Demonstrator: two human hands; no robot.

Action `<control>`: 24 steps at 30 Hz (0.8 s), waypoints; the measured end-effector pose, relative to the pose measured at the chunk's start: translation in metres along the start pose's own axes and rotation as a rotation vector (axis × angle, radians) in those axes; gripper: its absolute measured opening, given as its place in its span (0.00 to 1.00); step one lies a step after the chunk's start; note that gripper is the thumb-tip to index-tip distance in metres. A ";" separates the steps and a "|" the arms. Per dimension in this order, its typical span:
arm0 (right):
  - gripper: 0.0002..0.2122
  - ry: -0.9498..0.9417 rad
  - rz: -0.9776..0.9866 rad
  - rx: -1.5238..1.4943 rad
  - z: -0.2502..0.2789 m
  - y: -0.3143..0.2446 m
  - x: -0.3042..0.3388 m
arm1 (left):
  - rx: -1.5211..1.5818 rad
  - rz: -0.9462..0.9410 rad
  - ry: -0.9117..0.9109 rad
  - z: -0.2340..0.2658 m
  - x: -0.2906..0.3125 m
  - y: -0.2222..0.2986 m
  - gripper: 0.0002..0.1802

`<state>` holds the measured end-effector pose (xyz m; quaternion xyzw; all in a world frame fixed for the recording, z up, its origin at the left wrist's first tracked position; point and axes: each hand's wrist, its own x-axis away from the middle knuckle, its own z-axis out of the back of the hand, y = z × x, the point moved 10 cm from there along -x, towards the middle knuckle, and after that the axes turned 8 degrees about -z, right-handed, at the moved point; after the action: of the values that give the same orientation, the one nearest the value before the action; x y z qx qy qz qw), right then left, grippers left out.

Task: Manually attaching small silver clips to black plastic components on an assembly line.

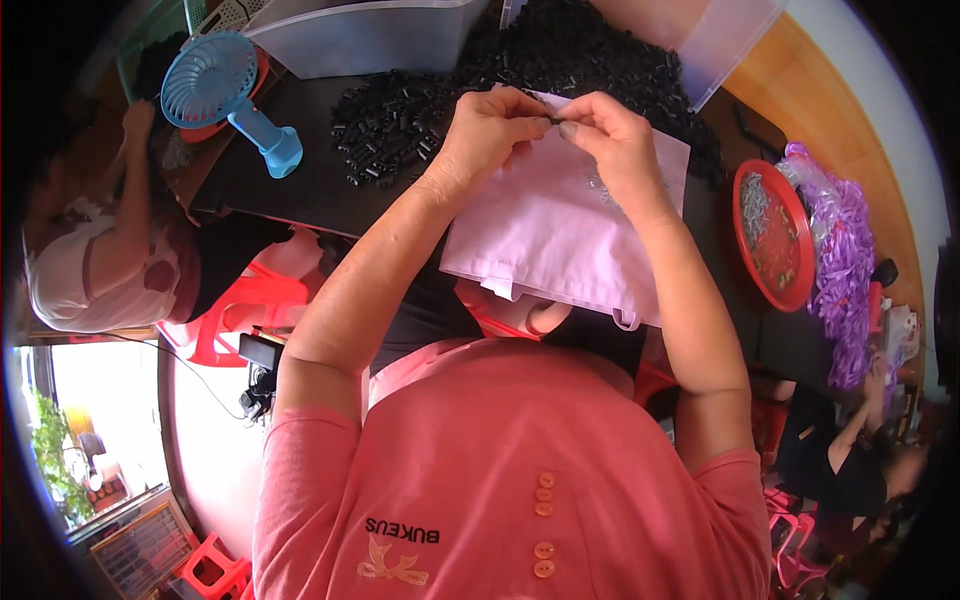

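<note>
Crowded black table (300,180), both hands' fingers (520,112) pinching one small black part (553,120) above pink cloth (560,230)

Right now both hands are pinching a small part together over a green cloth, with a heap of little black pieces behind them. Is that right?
Not quite: the cloth is pale pink, not green. The head view shows the left hand and right hand meeting fingertip to fingertip over it, with the heap of black pieces behind.

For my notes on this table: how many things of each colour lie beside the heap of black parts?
Blue: 1, the fan
Pink: 1, the cloth
Red: 1, the tray
Purple: 1, the heap of strips
Clear: 2, the bin and the lid
Total: 6
</note>
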<state>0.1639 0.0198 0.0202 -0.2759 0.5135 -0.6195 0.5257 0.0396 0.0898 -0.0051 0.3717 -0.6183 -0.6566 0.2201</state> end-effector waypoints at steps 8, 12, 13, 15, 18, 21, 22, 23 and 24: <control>0.04 0.011 -0.009 -0.110 0.006 -0.015 0.006 | -0.004 0.003 -0.072 -0.011 0.001 0.003 0.08; 0.04 0.077 0.086 0.006 0.012 -0.022 0.008 | 0.047 0.013 -0.056 -0.012 0.003 0.006 0.07; 0.04 0.076 0.085 0.006 0.012 -0.024 0.009 | 0.047 0.014 -0.056 -0.011 0.003 0.005 0.07; 0.04 0.045 0.085 0.069 0.006 -0.030 0.011 | 0.030 0.013 -0.073 -0.013 0.003 0.005 0.06; 0.03 0.040 0.077 0.026 0.006 -0.029 0.012 | 0.052 0.022 -0.062 -0.013 0.005 0.009 0.06; 0.03 0.000 -0.007 -0.089 0.005 -0.019 0.007 | 0.043 0.005 -0.060 -0.013 0.004 0.009 0.06; 0.03 0.000 -0.009 -0.090 0.005 -0.018 0.006 | 0.043 0.007 -0.060 -0.013 0.004 0.008 0.06; 0.03 -0.019 -0.058 -0.144 0.003 -0.014 0.005 | 0.035 0.005 -0.057 -0.013 0.004 0.008 0.06; 0.03 -0.038 -0.106 -0.199 0.001 -0.009 0.005 | 0.027 0.003 -0.054 -0.013 0.004 0.007 0.06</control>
<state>0.1598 0.0145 0.0282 -0.3652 0.5472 -0.5872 0.4716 0.0456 0.0777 0.0018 0.3560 -0.6332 -0.6577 0.1995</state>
